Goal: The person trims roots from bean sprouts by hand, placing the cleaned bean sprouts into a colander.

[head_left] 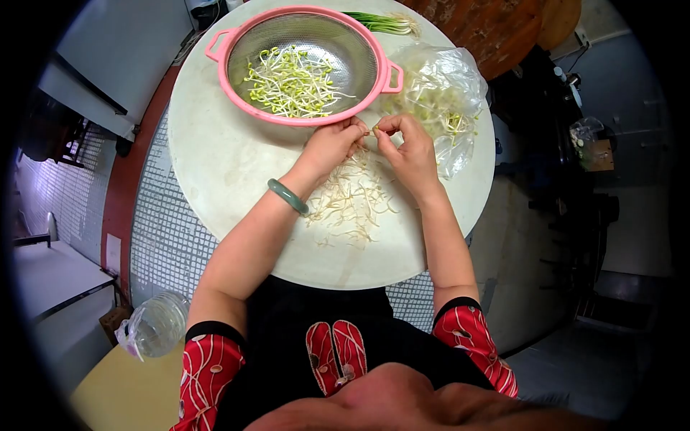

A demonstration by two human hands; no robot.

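Just below the rim of a pink colander (237, 100), my left hand (332, 147) is closed in a pinch. My right hand (410, 152) pinches close beside it, with a small yellowish bean sprout head (375, 129) showing at the fingertips. Inside the colander's metal mesh lies a heap of bean sprouts (293, 82) with green-yellow heads and white stems. Thin brownish root ends (352, 197) are scattered on the table under and between my hands. To the right, a clear plastic bag (445, 82) holds more sprouts, some spilling at its opening.
Everything rests on a round white table (208, 172). A bunch of green onions (384, 24) lies behind the colander. A brown wooden surface (474, 29) adjoins at the back right. A large clear plastic bottle (159, 323) stands at the lower left, by a yellowish surface (133, 384).
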